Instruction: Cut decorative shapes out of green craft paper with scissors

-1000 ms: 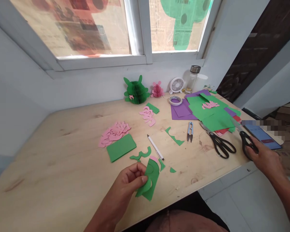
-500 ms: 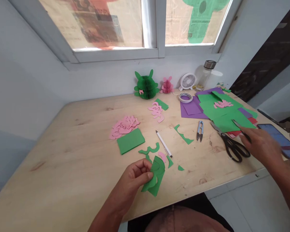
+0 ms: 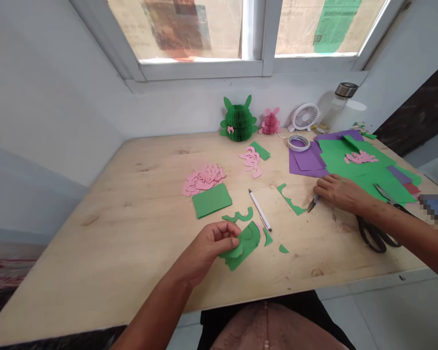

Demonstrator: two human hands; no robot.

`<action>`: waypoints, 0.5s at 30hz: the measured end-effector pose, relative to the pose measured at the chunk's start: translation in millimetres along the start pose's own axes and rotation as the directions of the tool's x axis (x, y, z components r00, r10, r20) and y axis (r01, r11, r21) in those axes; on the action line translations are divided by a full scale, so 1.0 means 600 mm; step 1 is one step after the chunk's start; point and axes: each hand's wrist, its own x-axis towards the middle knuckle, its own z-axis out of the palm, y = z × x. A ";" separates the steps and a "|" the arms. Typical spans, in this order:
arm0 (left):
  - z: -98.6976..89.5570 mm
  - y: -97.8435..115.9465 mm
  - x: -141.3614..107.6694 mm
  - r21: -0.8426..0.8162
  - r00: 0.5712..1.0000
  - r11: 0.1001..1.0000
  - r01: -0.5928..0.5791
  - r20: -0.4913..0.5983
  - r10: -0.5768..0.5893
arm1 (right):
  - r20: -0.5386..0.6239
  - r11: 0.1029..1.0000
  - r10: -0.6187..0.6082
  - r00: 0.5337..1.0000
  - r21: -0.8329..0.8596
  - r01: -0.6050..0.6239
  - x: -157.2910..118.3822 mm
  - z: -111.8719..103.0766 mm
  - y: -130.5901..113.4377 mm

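Observation:
My left hand [image 3: 219,241] pinches a partly cut piece of green paper [image 3: 246,248] above the front of the table, with a curved outline drawn on it. My right hand [image 3: 336,190] is closed on the small thread snips [image 3: 313,203], whose dark tips point toward the front left; their handles are hidden under the fingers. Black-handled scissors [image 3: 375,236] lie beneath my right forearm. Between the hands are a white pen [image 3: 260,210] and curved green scraps [image 3: 292,200]. A folded green rectangle [image 3: 212,201] lies beyond my left hand, beside pink cutouts [image 3: 205,179].
Green [image 3: 239,121] and pink [image 3: 270,122] honeycomb paper figures stand by the wall. Beside them are a white fan [image 3: 304,116], a tape roll [image 3: 298,143] and a glass bottle [image 3: 332,113]. Green sheets [image 3: 361,170] and purple sheets [image 3: 306,159] lie at the right.
My right hand has moved left from beside the scissors and taken hold of the snips. My left hand still holds the green paper, now turned slightly. The head view has shifted left.

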 end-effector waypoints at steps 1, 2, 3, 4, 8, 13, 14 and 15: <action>0.001 0.001 0.002 -0.008 1.000 1.000 -0.003 0.000 0.003 | 0.061 0.999 -0.032 0.998 -0.033 0.034 0.000 -0.003 0.002; 0.003 0.001 0.005 -0.016 1.000 1.000 -0.004 -0.002 0.004 | 0.111 0.998 -0.043 0.993 -0.049 0.049 -0.001 -0.004 0.003; 0.005 0.002 0.007 -0.025 1.000 1.000 -0.003 -0.005 0.003 | 0.143 0.998 -0.032 0.989 -0.043 0.038 -0.004 -0.005 0.004; 0.006 0.002 0.009 -0.039 1.000 0.999 -0.002 -0.013 0.002 | 0.149 1.000 0.017 0.989 -0.015 -0.015 -0.007 -0.005 0.004; 0.008 0.006 0.020 -0.045 0.998 0.999 0.005 -0.060 -0.008 | 0.142 0.930 0.313 0.939 0.155 -0.334 -0.034 -0.006 -0.015; 0.005 0.011 0.032 -0.014 0.996 1.000 0.008 -0.091 -0.009 | 0.247 0.315 0.547 0.800 0.825 -0.470 -0.070 -0.026 -0.115; 0.004 0.011 0.034 -0.006 0.995 1.000 0.006 -0.097 -0.006 | 0.299 0.063 0.574 0.762 0.912 -0.405 -0.074 -0.031 -0.146; 0.004 0.011 0.036 0.001 0.995 1.000 -0.001 -0.102 0.001 | 0.353 -0.174 0.600 0.718 0.934 -0.313 -0.075 -0.036 -0.179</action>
